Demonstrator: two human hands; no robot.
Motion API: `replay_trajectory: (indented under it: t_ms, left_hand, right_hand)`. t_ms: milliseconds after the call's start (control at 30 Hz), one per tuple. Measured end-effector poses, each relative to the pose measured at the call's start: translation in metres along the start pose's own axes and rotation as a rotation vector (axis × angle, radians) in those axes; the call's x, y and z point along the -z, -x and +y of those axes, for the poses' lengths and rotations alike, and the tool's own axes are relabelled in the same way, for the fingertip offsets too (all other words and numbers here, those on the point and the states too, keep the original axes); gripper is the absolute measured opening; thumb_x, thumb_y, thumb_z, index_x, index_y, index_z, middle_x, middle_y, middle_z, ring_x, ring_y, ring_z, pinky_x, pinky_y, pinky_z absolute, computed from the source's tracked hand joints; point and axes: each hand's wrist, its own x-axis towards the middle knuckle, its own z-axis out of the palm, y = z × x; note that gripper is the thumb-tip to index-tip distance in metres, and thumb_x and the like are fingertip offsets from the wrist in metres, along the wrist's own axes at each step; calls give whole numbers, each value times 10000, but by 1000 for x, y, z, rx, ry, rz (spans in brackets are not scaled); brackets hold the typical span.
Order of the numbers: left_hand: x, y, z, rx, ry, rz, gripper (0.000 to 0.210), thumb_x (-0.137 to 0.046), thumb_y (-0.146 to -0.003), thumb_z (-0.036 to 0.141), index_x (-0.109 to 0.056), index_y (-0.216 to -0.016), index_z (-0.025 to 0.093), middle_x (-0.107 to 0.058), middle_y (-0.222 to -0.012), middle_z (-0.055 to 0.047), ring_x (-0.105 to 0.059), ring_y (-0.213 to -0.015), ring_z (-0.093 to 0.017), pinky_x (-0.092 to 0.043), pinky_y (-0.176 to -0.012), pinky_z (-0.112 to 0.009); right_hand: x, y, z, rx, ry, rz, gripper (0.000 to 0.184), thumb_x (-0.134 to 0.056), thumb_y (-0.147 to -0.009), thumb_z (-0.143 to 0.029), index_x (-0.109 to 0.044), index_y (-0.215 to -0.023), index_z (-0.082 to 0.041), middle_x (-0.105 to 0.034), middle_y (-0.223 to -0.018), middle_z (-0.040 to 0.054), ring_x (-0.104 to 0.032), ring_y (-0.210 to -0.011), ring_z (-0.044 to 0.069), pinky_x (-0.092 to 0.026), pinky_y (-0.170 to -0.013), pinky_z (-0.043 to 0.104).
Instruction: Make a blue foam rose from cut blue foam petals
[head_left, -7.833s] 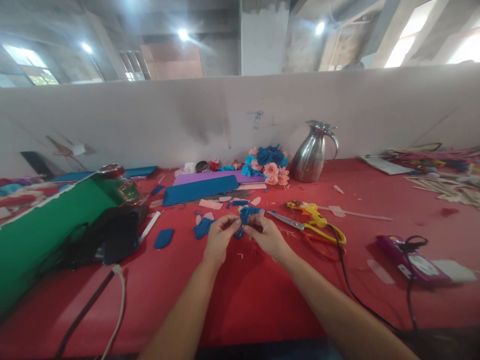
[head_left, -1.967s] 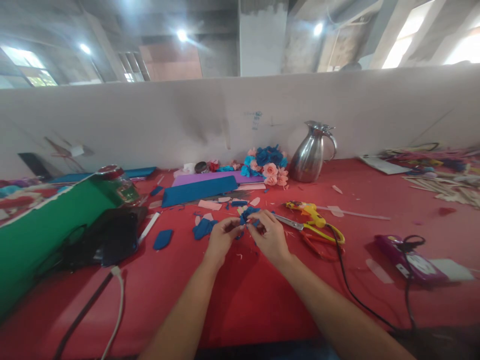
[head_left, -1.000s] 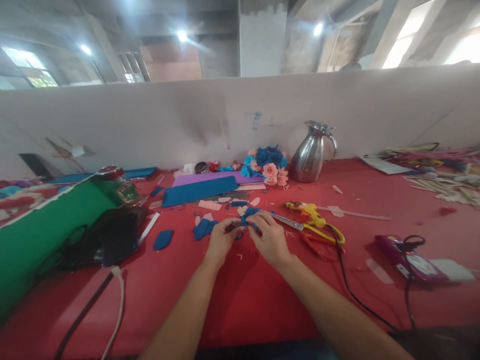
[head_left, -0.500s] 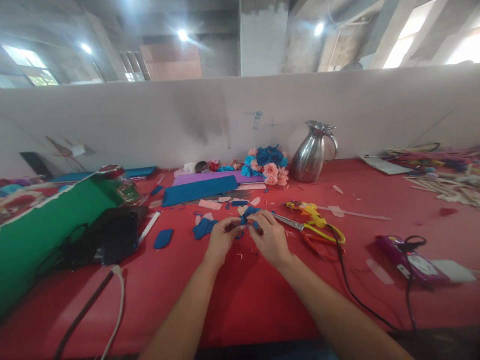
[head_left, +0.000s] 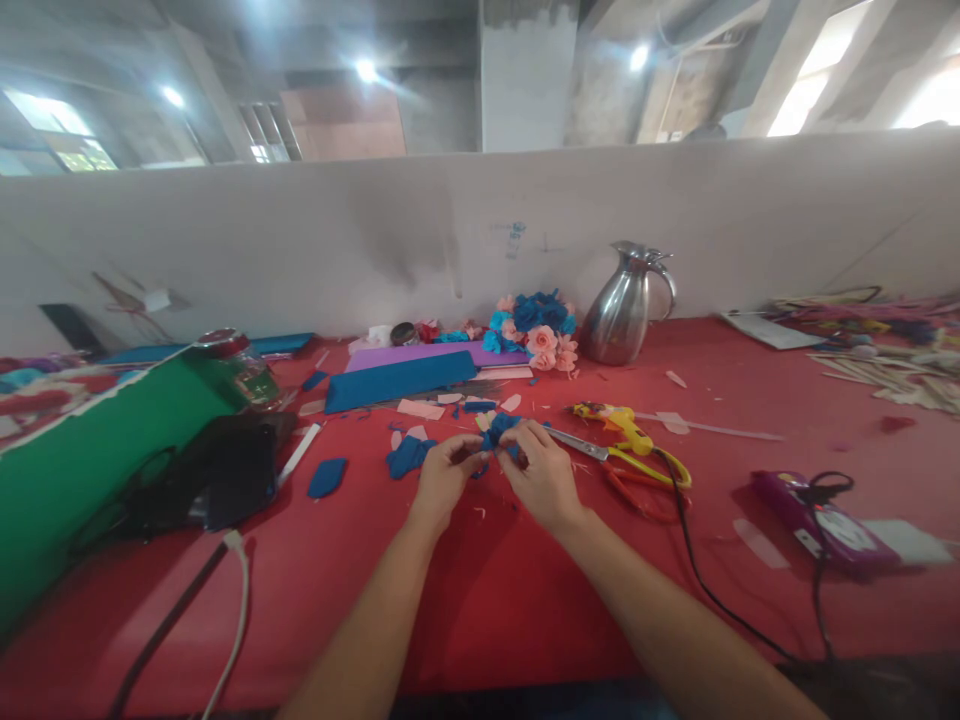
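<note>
1. Blue crumpled piece [head_left: 501,428]: between the fingertips of the two hands, at their far side.
2. Left hand [head_left: 442,482]: thumb and forefinger pinched together on the piece's near left edge.
3. Right hand [head_left: 541,474]: thumb and fingers closed on the piece's right side.
4. Blue scrap [head_left: 409,456]: just beside the left hand, to its left; a flat blue cutout [head_left: 327,478] lies farther left.
5. Scissors [head_left: 592,448]: to the right of the right hand, blades pointing toward it; a yellow glue gun [head_left: 630,430] lies near the handles.
6. Dark blue sheet [head_left: 401,381]: beyond the left hand, partly over a purple sheet [head_left: 382,355].
7. Flower cluster [head_left: 536,330], blue and pink: beyond the right hand, beside an upright metal jug [head_left: 619,308].
8. Red worktop [head_left: 517,600]: beneath both hands.
</note>
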Motion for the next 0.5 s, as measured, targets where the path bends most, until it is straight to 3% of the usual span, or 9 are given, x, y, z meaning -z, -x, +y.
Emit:
replay_trajectory:
  t_ms: [500]
  left_hand:
    - [1,-1,-2,-7,43,-21,243,-746,-630,350,-718,-768,152,-640,-679,-16,-509,-624,-129,-398,-603,-237]
  right_hand:
    - [2,0,0,56,-21,30,128,-547,-883,-257,-648,-810,-226,-628,-845,29,-604,-757,146,-459,-649,236]
